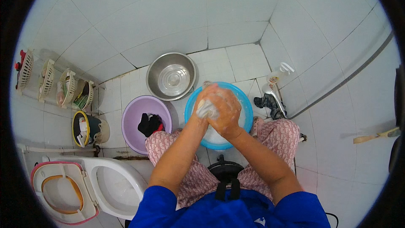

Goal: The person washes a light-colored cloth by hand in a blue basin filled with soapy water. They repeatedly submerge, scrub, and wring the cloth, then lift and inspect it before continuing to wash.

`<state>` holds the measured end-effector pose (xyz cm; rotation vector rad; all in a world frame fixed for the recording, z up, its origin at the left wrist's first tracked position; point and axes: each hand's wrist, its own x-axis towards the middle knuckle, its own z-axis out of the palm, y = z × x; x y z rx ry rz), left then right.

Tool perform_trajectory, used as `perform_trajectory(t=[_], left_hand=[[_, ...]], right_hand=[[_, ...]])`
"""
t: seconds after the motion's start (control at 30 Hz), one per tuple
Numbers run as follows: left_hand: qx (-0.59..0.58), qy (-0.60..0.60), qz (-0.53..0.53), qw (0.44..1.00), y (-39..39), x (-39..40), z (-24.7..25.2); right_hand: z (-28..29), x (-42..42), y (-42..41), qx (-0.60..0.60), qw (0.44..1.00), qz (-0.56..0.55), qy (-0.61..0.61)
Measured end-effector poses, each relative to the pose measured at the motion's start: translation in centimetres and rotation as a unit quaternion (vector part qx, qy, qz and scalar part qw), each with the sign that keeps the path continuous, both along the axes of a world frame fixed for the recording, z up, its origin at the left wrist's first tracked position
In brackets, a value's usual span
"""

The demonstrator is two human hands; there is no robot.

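Observation:
Both my hands are pressed together above a blue plastic basin (250,107) that holds white, sudsy water. My left hand (204,96) and my right hand (228,109) are closed around a wet, light-coloured cloth (207,110), which bulges out between them near the wrists. Suds cling to my skin. What kind of cloth item it is cannot be told, since the fingers cover most of it. To the left, a purple basin (129,123) holds black and red cloth items (150,124). Behind the two basins stands a stainless steel basin (174,79).
A shower head (270,90) lies on the floor at the right beside dark wet cloth (268,103) and a clear plastic bottle (274,76). At left are a toilet (126,177), a waste bin (91,129) and wall baskets (68,88). A hose (348,79) runs along the right wall.

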<state>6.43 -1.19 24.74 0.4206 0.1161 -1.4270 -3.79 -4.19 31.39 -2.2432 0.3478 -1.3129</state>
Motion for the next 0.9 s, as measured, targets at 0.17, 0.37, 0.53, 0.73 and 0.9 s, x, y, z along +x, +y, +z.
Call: perform_trajectory(t=[0.17, 0.37, 0.53, 0.73, 0.9], left_hand=[[0.013, -0.005, -0.2, 0.98, -1.9, 0.6, 5.6], [0.053, -0.332, -0.358, 0.871, -5.2, 1.8, 4.8], [0.029, -0.479, -0.508, 0.716, -7.5, 0.8, 2.5], [0.034, -0.552, -0.537, 0.637, -8.6, -0.9, -0.7], [0.025, -0.629, -0.584, 0.512, -8.7, -2.6, -3.7]], right_hand=[[1.4, -0.3, -2.0, -0.151, 0.98, 0.128, 0.027], [-1.3, -0.7, -3.8, -0.202, 0.952, 0.223, 0.048], [-4.3, -0.8, -4.2, -0.23, 0.917, 0.303, 0.118], [-8.1, -1.4, -4.6, -0.214, 0.9, 0.333, 0.183], [-13.9, -1.6, -2.6, -0.213, 0.875, 0.347, 0.262]])
